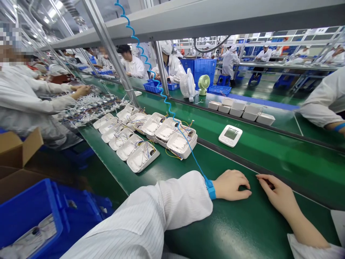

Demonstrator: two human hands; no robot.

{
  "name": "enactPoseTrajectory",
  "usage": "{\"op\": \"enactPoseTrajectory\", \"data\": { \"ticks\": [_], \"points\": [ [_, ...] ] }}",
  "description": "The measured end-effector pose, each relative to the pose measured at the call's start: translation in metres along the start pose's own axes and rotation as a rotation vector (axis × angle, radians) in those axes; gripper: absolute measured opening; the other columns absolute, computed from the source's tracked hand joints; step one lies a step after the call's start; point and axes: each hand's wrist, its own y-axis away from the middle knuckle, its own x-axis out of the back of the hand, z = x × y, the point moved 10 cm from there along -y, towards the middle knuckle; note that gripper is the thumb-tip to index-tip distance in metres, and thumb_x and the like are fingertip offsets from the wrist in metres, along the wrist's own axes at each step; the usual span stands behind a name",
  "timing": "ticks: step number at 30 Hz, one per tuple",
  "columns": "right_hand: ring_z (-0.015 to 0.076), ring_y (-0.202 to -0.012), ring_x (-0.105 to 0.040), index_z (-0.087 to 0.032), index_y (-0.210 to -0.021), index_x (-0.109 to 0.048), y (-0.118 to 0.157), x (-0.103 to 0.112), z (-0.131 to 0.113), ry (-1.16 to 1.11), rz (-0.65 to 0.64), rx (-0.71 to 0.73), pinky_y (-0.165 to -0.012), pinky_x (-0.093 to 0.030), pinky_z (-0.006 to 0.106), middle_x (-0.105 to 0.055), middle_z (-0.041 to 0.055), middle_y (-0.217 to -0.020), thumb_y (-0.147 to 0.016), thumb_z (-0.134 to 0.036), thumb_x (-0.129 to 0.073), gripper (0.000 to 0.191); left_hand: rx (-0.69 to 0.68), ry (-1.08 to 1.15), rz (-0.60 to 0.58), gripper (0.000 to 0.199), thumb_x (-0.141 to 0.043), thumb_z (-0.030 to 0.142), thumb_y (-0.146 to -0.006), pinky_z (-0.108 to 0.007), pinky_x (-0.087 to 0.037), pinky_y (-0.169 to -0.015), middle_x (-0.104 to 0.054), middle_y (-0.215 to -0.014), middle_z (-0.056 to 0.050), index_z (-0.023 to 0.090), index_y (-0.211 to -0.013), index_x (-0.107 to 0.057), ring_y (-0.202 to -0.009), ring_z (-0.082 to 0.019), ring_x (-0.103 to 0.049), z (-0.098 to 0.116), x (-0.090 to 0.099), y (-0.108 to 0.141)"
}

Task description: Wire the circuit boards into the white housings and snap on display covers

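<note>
White striped sleeve [140,212] is spanning the foreground, leading to the left hand [232,184], which is resting on the green worktop [229,230], fingers loosely curled, grasping nothing. Facing it across a narrow gap, the right hand [280,197] is also holding nothing visible, thumb and fingers nearly meeting. A blue strap [210,188] is circling the left wrist, and a coiled blue cord [162,91] is running up from it, probably for grounding, with stretch for movement. Ahead and left of both hands, white housings [182,142] are lying in two rows, open sides up, presumably keeping their wires accessible. Beyond a dark rail, ahead of the left hand, a white monitor [230,136] is lying face up, likely keeping its screen readable; neither hand is touching it or the housings.
</note>
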Motion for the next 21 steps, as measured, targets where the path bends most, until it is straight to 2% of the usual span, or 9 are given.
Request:
{"op": "enactPoseTrajectory", "data": {
  "ticks": [8, 16, 21],
  "points": [
    [0.0184, -0.055, -0.059, -0.025, -0.092, -0.074, 0.0, -0.001, 0.009, 0.006, 0.004, -0.029, -0.052, -0.049, 0.032, -0.074, 0.0043, -0.09, -0.076, -0.055, -0.052, 0.04, 0.004, -0.028, -0.02, 0.024, -0.059, 0.041, -0.088, -0.03, -0.046, -0.096, -0.072, -0.11, 0.0, 0.021, -0.093, -0.071, -0.109, -0.018, -0.063, 0.001, -0.002, 0.0],
    [0.0197, -0.049, -0.059, -0.028, -0.09, -0.075, -0.003, -0.002, 0.02, 0.008, -0.007, -0.049, -0.045, -0.049, 0.033, -0.075, 0.0046, -0.089, -0.071, -0.058, -0.056, 0.04, -0.005, -0.028, -0.03, 0.024, -0.059, 0.041, -0.088, -0.031, -0.047, -0.092, -0.072, -0.11, -0.001, 0.021, -0.091, -0.07, -0.111, -0.02, -0.063, 0.002, -0.003, -0.001],
    [0.0274, -0.062, -0.066, -0.033, -0.083, -0.075, -0.003, -0.002, 0.021, -0.038, -0.045, -0.128, -0.051, -0.052, 0.039, -0.074, 0.0083, -0.097, -0.066, -0.054, -0.06, 0.031, -0.005, -0.043, -0.043, 0.024, -0.057, 0.042, -0.089, -0.031, -0.047, -0.095, -0.072, -0.109, 0.0, 0.021, -0.092, -0.07, -0.112, -0.018, -0.062, 0.002, -0.004, -0.001]
  ]
}}
